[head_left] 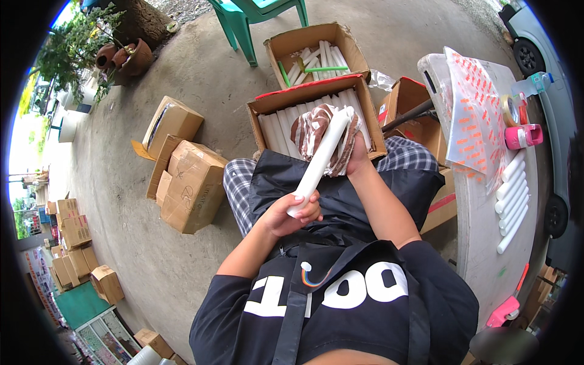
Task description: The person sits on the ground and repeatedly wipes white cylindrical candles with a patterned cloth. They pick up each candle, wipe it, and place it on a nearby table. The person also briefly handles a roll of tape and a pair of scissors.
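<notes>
A long white candle [322,159] slants across my lap, held between both hands. The fingers of my left hand [291,214] wrap round its lower end. My right hand [359,155] grips a brown-and-white patterned cloth [311,129], which is bunched against the candle's upper part. Much of my right hand's fingers is hidden by the cloth. Just beyond my hands, an open cardboard box [372,115] holds a layer of similar white candles. Behind it, a second cardboard box [292,42] contains loose white candles and green strips.
To the right, a table [486,243] bears several white candles [514,201] in a row, patterned plastic sheeting [471,115], tape rolls [510,111] and a pink tool [502,311]. Closed cardboard boxes [191,182] stand on the left floor. A green chair [243,24] is at the back.
</notes>
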Demonstrator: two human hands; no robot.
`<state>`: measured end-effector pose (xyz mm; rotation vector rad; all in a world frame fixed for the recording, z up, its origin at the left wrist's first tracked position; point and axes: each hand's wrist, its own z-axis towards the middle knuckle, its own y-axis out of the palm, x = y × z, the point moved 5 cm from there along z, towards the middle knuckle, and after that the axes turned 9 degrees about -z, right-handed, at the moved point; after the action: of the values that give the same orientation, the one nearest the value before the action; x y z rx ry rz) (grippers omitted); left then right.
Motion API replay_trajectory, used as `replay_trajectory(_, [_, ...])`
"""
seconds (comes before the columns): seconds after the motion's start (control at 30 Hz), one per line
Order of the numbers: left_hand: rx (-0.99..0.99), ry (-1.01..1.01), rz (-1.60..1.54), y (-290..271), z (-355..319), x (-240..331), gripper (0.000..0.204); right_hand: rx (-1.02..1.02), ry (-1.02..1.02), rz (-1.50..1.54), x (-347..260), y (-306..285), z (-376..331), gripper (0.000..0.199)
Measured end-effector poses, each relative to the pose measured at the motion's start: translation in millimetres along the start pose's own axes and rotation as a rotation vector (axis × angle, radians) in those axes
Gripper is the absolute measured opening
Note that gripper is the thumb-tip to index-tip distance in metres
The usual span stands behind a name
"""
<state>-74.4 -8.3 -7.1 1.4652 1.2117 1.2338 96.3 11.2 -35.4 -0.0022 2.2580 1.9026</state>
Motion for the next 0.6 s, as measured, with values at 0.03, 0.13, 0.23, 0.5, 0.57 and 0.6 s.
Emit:
replay_trajectory(0.03, [-0.011,-0.003,-0.06,-0.6,1.2,-0.2,0.029,-0.115,-0.004,-0.029,0.1,19.5,-4.0,0.054])
replay_trajectory(0.13, [-0.042,-0.004,-0.125,-2.6,1.9,-0.8,0.029,-0.148,0.053,0.033,1.4,37.5,-6.7,0.043])
replay_trajectory(0.23, [-0.08,-0.003,-0.131,-4.7,-0.1,-1.8,0.029,-0.098,-0.001,-0.05,-3.7,30.5,-6.5,0.044])
replay_trajectory(0.5, [0.023,0.016,0.135,0.3,0.1,2.8,0.028,-0.158,-0.017,0.081,0.7,11.7,0.2,0.051])
replay_trajectory(0.57, [0.218,0.041,0.428,-3.2,0.7,10.9,0.029,-0.189,-0.064,-0.154,6.5,37.2,-12.2,0.052])
replay_trajectory(0.6, [0.307,0.094,0.677,-8.1,0.7,15.0,0.031,-0.131,-0.055,-0.206,11.7,30.8,-14.8,0.048])
